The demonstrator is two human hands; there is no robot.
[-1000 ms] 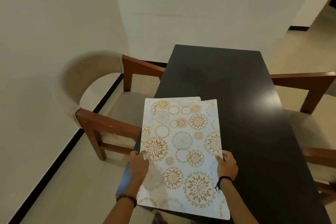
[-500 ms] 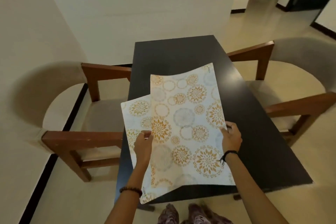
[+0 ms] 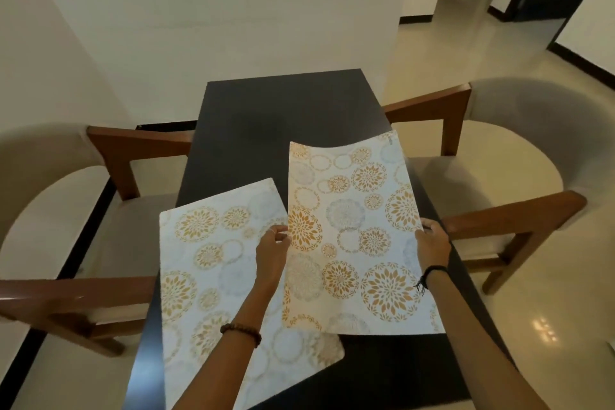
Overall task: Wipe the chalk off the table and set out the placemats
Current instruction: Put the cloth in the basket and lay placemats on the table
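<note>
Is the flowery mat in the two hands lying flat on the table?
No, the right placemat is held up: its far edge curls, and the left hand and right hand pinch its sides.

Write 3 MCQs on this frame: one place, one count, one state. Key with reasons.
1. Where is the placemat that lies flat?
A. left side of the table
B. on a chair seat
C. on the floor

2. How many placemats show?
A. one
B. two
C. four

3. How is the right-side placemat held?
A. by both hands, far edge curling up
B. by one hand only
C. untouched, rolled up

Key: 1 A, the left placemat rests on the dark table. 2 B, just that and the right placemat. 3 A, the left hand and right hand grip its side edges.
</note>
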